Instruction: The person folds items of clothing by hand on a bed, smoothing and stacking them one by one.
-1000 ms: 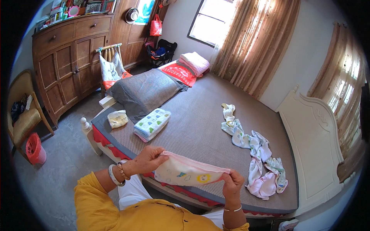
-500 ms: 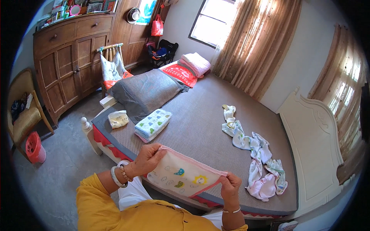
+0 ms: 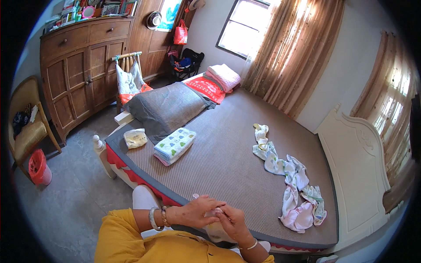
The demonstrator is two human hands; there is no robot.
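Observation:
My left hand (image 3: 195, 211) and my right hand (image 3: 234, 223) meet in front of me, over the near edge of the bed. Between them is a small white cloth (image 3: 217, 233) with pink edging; both hands hold it at their fingertips, and most of it hangs down, partly hidden by my hands. To the far left of my hands lies a folded stack of printed cloths (image 3: 175, 146), beside a pale yellow soft package (image 3: 135, 138). At right, several crumpled baby cloths (image 3: 289, 175) trail along the mattress.
The bed's mattress (image 3: 223, 144) carries a grey bunched mat (image 3: 171, 105) and a folded pink quilt (image 3: 223, 76) at its far end. A white headboard (image 3: 351, 175) rises at right. On the left floor stand a pink bin (image 3: 40, 168), a chair (image 3: 30, 131) and a wooden cabinet (image 3: 83, 74).
My hands held the cloth stretched wide by two corners; now they have come together, and the cloth is gathered and lower between them. The other things on the bed are unchanged.

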